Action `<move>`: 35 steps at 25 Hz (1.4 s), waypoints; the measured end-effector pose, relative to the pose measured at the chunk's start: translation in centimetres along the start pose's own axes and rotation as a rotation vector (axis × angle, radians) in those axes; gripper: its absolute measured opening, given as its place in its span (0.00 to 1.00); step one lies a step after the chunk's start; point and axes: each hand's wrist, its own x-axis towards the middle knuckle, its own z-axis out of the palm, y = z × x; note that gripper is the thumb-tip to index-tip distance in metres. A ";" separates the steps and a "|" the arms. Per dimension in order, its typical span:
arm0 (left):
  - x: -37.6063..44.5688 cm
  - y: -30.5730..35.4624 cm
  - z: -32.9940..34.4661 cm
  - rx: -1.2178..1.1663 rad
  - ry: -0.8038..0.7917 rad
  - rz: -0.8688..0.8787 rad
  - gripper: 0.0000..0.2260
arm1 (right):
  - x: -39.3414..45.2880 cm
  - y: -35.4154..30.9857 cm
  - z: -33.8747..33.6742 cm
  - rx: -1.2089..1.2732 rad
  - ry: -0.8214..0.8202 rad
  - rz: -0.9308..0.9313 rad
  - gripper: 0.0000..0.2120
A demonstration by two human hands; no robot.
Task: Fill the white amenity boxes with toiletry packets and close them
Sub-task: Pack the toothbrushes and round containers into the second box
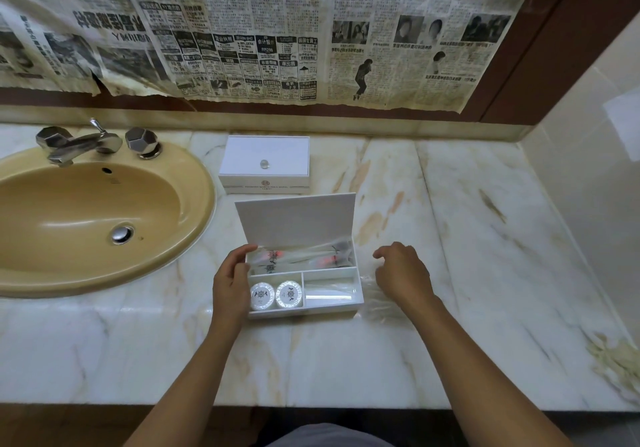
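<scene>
— Where is the open box [304,273]?
— On the marble tabletop [450,238], just right of the sink [104,224], lid up; a closed box [265,164] stands behind it.
— What's inside?
— Two round packets [276,294] front left, long packets [301,256] along the back.
— And the hands?
— The left hand [231,280] grips the open box's left wall. The right hand [401,273], fingers loosely curled and holding nothing, hovers beside its right wall.
</scene>
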 end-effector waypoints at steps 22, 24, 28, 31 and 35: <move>0.0 0.0 -0.1 0.010 0.002 0.008 0.18 | 0.1 0.1 0.0 0.193 0.195 0.036 0.12; 0.0 -0.1 -0.1 0.012 0.004 0.004 0.18 | 0.0 -0.6 -0.8 0.317 0.261 0.037 0.13; 0.0 -0.2 -0.1 0.009 0.007 -0.007 0.18 | -0.7 -2.4 -2.4 0.384 0.279 -0.057 0.11; 0.0 0.0 0.0 -0.007 0.008 -0.011 0.18 | -1.6 -3.9 -2.5 0.310 0.107 -0.171 0.09; 0.0 0.0 0.0 -0.011 0.009 0.001 0.18 | -2.3 -5.4 -0.4 0.016 -0.103 -0.268 0.13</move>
